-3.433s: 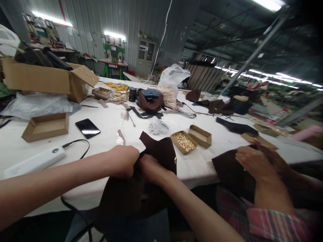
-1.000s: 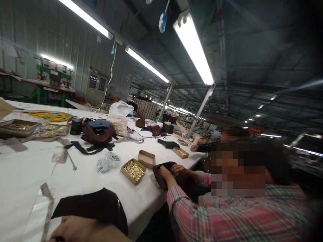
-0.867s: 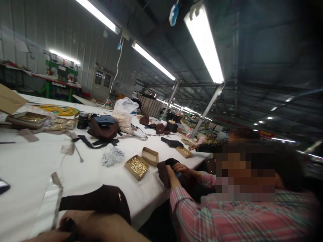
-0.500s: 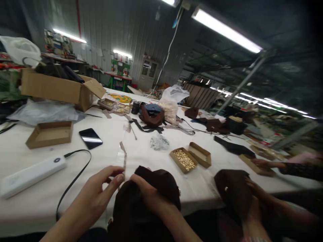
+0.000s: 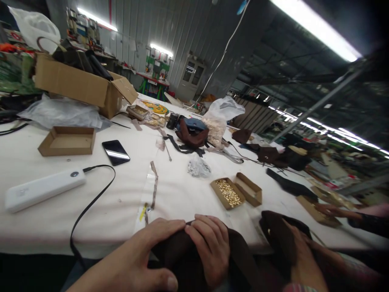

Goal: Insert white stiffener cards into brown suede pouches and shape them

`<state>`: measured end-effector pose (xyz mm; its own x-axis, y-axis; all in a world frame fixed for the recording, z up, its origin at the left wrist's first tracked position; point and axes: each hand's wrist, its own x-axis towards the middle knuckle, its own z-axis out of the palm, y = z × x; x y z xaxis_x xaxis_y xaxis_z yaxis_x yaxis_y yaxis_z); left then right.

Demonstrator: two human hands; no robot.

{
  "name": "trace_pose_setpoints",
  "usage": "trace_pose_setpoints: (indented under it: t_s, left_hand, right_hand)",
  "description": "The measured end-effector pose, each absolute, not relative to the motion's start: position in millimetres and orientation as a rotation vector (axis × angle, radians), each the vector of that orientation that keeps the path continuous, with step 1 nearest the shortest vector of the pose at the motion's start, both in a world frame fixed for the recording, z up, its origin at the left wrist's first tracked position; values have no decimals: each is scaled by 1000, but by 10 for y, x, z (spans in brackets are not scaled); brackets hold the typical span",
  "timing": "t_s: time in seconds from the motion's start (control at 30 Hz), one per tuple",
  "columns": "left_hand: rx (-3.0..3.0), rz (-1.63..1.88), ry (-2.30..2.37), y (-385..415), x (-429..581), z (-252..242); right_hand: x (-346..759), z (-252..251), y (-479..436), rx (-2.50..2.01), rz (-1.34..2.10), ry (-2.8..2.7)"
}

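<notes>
Brown fabric (image 5: 182, 253), lower centre of the frame, is now clasped by both hands (left hand (image 5: 142, 259), spread open a moment ago, has closed beside the curled right hand (image 5: 209, 247)).

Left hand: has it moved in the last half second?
Yes. The left hand has come off the near end of the clear plastic strip, rightward onto the dark brown fabric piece beside the right hand.
</notes>
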<state>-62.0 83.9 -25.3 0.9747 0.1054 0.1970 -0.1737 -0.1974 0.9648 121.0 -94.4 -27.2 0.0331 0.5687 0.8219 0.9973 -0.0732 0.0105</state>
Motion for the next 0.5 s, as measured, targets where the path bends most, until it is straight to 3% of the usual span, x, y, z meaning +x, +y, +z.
trace_pose_setpoints:
  t_s: [0.5]
  left_hand:
    - [1947,581,-208,565,-353,-534]
  right_hand:
    - [1022,-298,-1143,-1680,-917,-1417]
